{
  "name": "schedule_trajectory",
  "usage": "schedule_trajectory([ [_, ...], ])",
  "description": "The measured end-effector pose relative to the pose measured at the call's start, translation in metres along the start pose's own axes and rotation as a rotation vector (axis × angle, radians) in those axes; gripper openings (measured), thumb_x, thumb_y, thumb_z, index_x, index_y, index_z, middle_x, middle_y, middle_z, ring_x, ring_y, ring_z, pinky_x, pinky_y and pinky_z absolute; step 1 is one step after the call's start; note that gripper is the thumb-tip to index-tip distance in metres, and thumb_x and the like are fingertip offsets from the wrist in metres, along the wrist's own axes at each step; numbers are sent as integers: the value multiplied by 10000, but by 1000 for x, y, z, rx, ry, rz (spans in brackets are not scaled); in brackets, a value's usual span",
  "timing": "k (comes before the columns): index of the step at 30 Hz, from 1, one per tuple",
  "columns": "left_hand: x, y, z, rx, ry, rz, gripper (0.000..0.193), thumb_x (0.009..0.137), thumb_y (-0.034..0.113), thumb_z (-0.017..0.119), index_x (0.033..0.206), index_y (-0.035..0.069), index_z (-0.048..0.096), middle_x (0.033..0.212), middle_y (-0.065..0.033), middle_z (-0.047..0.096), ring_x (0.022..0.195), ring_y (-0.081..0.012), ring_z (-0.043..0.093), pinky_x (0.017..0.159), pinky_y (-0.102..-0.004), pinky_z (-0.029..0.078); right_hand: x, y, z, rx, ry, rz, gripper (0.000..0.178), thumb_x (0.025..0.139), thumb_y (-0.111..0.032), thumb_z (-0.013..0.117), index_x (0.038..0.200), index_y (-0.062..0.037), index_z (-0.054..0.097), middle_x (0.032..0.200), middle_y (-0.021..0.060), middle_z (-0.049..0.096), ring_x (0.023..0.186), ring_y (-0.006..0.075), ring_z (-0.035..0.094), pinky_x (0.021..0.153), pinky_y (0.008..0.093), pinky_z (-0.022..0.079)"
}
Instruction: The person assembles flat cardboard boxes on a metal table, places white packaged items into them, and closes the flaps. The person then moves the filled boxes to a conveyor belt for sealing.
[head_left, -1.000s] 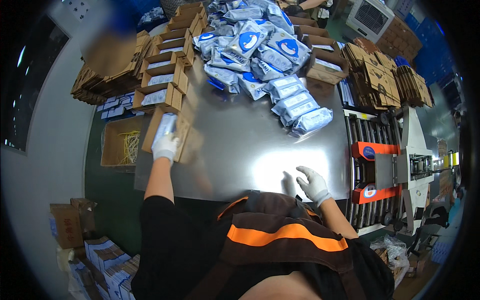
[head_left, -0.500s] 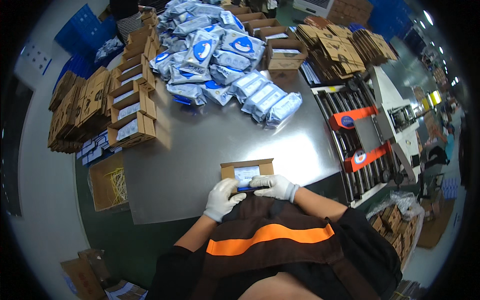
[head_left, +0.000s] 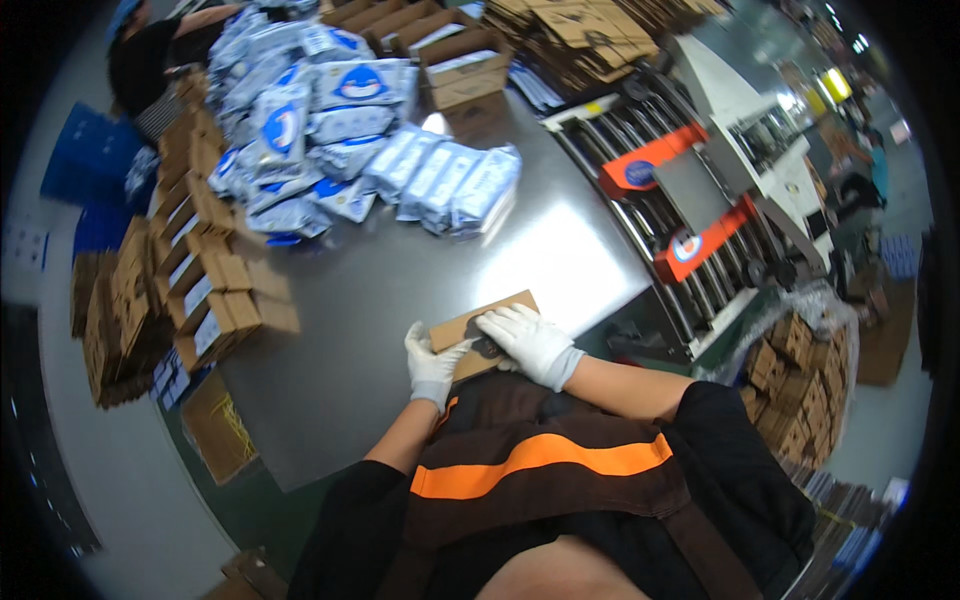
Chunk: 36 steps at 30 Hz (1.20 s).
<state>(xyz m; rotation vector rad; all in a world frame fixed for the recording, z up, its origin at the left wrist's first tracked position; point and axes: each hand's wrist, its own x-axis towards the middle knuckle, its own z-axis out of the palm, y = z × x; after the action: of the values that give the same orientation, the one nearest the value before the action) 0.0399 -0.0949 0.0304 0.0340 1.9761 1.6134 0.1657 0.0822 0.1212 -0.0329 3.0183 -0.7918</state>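
Brown box (head_left: 461, 329) is at the near edge of the metal table (head_left: 350, 345). Left hand (head_left: 432, 366) grasps its left end; right hand (head_left: 532, 345) lies over its top, whether gripping I cannot tell.

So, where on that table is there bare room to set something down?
Bare table lies between the left boxes and the left hand, and between the packs and the rollers. Crowded: the far end, where packs heap up beside the right boxes.
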Motion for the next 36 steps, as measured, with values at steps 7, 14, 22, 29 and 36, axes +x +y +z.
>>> schedule_trajectory([
  [7, 30, 48, 176, -27, -511, -141, 942, 839, 157, 858, 1524, -56, 247, 1374, -245, 532, 1196, -291, 623, 967, -380, 585, -90, 158, -28, -277, 128, 260, 590, 923, -46, 507, 1507, -82, 430, 1554, 172, 453, 1448, 332, 426, 1212, 490, 318],
  [14, 85, 69, 359, 324, -567, 74, 785, 793, 298, 839, 1412, -44, 498, 1307, -293, 613, 1181, -394, 645, 968, -409, 547, -124, 291, -102, -308, 148, 548, 601, 870, 5, 535, 1466, -53, 490, 1524, 205, 483, 1414, 363, 462, 1205, 444, 354],
  [22, 186, 168, 211, 1209, 32, 324, 972, 657, 427, 884, 1454, 79, 450, 1332, -189, 541, 1292, -376, 493, 1113, -485, 383, 38, 323, -203, -81, 260, 208, 572, 864, -238, 730, 1377, -37, 578, 1387, 206, 597, 1343, 375, 521, 1153, 438, 406],
  [29, 165, 196, 157, 1186, -158, 386, 891, 646, 362, 889, 1405, 74, 521, 1293, -179, 589, 1225, -366, 550, 1080, -475, 428, 323, 370, -237, -289, 412, 14, 734, 846, -211, 749, 1490, -56, 433, 1540, 200, 440, 1432, 383, 401, 1190, 464, 336],
  [36, 237, 248, 100, 1383, 298, 385, 1107, 647, 542, 868, 1536, 82, 396, 1565, -173, 416, 1441, -409, 369, 1165, -616, 273, 484, 381, -280, -619, -15, 89, 1108, 658, -478, 887, 1555, -92, 363, 1614, 169, 367, 1503, 343, 324, 1232, 486, 261],
])
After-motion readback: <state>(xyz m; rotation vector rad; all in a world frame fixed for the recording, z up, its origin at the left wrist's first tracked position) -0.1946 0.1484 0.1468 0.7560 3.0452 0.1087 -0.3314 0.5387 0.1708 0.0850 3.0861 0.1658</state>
